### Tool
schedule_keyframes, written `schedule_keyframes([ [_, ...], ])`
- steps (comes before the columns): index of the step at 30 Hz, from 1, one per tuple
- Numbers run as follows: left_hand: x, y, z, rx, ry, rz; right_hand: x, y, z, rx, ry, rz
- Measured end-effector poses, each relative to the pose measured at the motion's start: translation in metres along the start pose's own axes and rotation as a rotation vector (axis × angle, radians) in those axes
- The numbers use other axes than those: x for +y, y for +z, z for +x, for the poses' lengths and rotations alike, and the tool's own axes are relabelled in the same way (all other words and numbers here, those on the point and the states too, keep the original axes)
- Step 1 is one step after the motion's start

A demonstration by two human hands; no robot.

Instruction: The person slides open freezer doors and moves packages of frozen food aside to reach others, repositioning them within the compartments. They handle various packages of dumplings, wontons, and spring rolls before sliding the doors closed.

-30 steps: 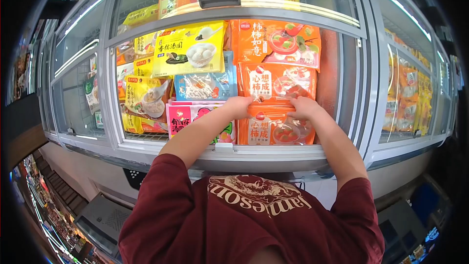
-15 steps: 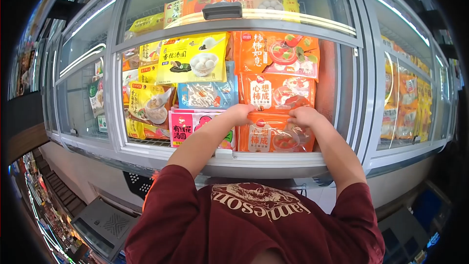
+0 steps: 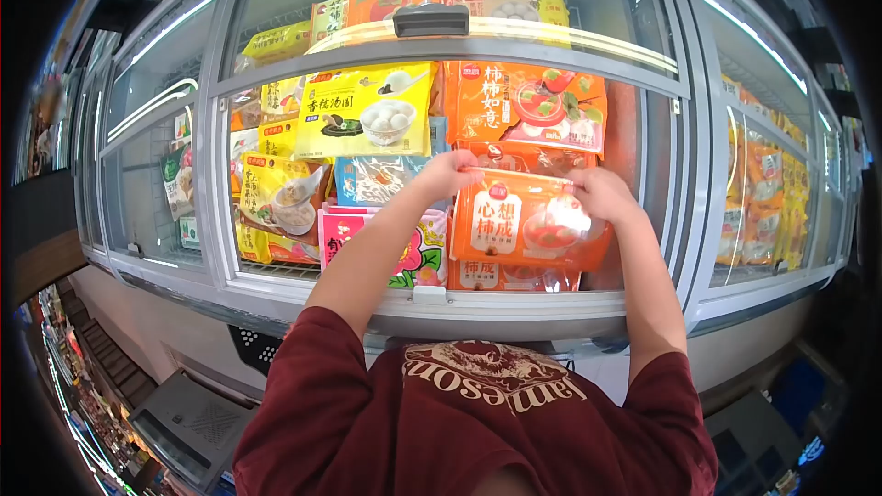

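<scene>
Inside the open section of the freezer, an orange bag of frozen tangyuan (image 3: 519, 220) is held up by its top edge. My left hand (image 3: 446, 174) pinches its upper left corner, and my right hand (image 3: 604, 195) grips the upper right one. Beneath it, the lower part of a similar orange bag (image 3: 514, 277) shows. Behind the held bag another orange bag (image 3: 533, 158) is mostly covered, and above that lies a larger orange bag (image 3: 528, 106). Just left of my left hand is a blue bag (image 3: 377, 179), with a pink bag (image 3: 427, 253) under my forearm.
Yellow bags (image 3: 367, 110) fill the left part of the freezer. A sliding glass lid with a dark handle (image 3: 432, 20) covers the far half. The white front rim (image 3: 533, 303) runs between my body and the bags. Neighbouring glass-covered sections (image 3: 758, 156) hold more bags.
Both hands have moved up with the orange tangyuan bag, lifting it off the front stack and tilting it slightly. A similar orange bag now shows underneath.
</scene>
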State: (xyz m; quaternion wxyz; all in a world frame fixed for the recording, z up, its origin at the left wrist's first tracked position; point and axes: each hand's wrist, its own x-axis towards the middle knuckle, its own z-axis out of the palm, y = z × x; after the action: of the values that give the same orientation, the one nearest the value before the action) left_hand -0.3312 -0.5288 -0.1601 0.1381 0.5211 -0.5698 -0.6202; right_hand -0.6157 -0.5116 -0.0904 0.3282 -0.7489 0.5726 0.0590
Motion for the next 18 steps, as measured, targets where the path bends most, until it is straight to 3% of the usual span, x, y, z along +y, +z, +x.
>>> schedule_keyframes([
  [1, -0.001, -0.002, 0.010, 0.067, -0.016, -0.066, -0.001, -0.007, 0.007, 0.201, -0.098, -0.108],
  [2, -0.001, -0.001, 0.017, 0.134, -0.031, -0.130, -0.001, -0.015, 0.015, 0.232, -0.071, -0.182],
  [6, 0.012, 0.007, 0.024, 0.362, 0.098, 0.219, 0.013, 0.011, 0.035, 0.334, 0.077, -0.274],
  [9, 0.015, 0.026, 0.016, 0.553, 0.212, 0.595, 0.016, 0.039, 0.031, 0.628, 0.008, -0.307],
  [10, 0.015, 0.032, 0.013, 0.533, 0.217, 0.686, 0.012, 0.039, 0.028, 0.528, 0.096, -0.348],
  [12, 0.007, 0.042, 0.005, 0.483, 0.477, 0.931, 0.004, 0.041, 0.025, 0.558, 0.041, -0.300],
  [13, 0.006, 0.045, 0.000, 0.330, 0.506, 1.023, 0.001, 0.043, 0.022, 0.575, 0.013, -0.275],
  [15, 0.003, 0.049, -0.009, 0.013, 0.551, 1.193, -0.002, 0.053, -0.002, 0.267, 0.116, -0.390],
  [17, 0.012, 0.046, -0.017, -0.109, 0.412, 1.028, -0.003, 0.056, -0.025, -0.041, 0.295, -0.411],
  [18, 0.016, 0.044, -0.019, -0.165, 0.344, 0.944, -0.003, 0.054, -0.022, -0.069, 0.282, -0.427],
])
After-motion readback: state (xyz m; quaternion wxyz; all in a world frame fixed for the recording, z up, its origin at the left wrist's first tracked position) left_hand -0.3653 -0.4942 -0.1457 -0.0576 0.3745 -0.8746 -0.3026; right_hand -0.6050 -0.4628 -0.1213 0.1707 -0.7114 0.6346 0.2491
